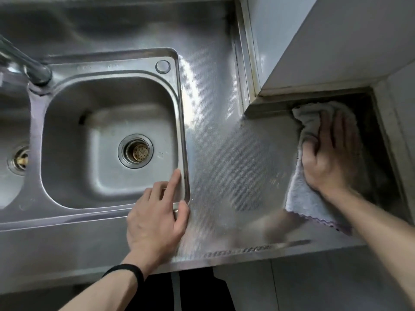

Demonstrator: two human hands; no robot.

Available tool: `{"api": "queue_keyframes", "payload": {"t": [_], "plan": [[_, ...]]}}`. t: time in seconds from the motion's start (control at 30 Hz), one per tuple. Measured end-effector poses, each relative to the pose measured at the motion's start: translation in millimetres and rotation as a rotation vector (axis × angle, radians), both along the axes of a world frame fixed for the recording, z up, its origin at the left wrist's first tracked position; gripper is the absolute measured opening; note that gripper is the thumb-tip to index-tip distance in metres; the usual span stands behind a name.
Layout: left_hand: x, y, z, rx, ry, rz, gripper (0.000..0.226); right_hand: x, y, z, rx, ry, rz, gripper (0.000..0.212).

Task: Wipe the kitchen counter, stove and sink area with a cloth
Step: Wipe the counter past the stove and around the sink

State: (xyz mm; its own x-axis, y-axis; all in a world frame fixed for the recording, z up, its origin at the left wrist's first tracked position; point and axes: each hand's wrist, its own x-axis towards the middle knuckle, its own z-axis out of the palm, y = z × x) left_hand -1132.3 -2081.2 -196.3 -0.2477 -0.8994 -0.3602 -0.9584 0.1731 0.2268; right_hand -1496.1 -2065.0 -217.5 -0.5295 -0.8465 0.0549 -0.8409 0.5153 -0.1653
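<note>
steel is covering nearly everything in view: a dimpled surface [224, 164] is running round a sink [182, 122] with two basins. pale grey, with a wavy purple edge, the cloth [307, 203] is lying on the right end of that surface, in the corner tucked behind a white wall block [314, 48], and its far end is bunching up against the raised lip at the back. the right hand [332, 153] is pressing down on top of the cloth, its grip wide, fingers lying spread and nearly flat, pointing away from the person. the left hand [155, 218] is resting on the front right corner of the sink, grip wide and holding nothing, forefinger reaching along the right rim and thumb touching the dimpled surface just beside it. a black band [125, 271] is circling that wrist. a round drain [137, 151] with a brass strainer is sitting in the floor of the right basin, and another drain [19, 157] is showing in the left basin. a tap [27, 63] is rising from the back rim between the basins. a small round cap [163, 66] is sitting on the rim's back right corner.
</note>
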Motion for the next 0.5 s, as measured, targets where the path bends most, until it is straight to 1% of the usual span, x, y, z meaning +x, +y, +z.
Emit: {"api": "queue_keyframes", "payload": {"t": [0.1,0.23,0.33,0.4,0.5], "plan": [[-1,-1,3,0.014,-0.001,0.009,0.073,1,-6,-1,-0.015,0.037,0.002,0.075],[-3,-3,6,0.029,0.002,0.008,0.074,7,-6,3,0.005,0.020,-0.047,0.075],[-4,-4,8,0.033,0.012,0.012,0.074,41,-2,10,0.054,-0.002,-0.044,0.074],[-4,-4,10,0.033,0.020,0.017,0.073,88,16,9,0.079,-0.045,0.071,0.075],[-4,-5,10,0.027,0.026,0.011,0.073,161,48,4,0.119,-0.069,0.326,0.078]]}}
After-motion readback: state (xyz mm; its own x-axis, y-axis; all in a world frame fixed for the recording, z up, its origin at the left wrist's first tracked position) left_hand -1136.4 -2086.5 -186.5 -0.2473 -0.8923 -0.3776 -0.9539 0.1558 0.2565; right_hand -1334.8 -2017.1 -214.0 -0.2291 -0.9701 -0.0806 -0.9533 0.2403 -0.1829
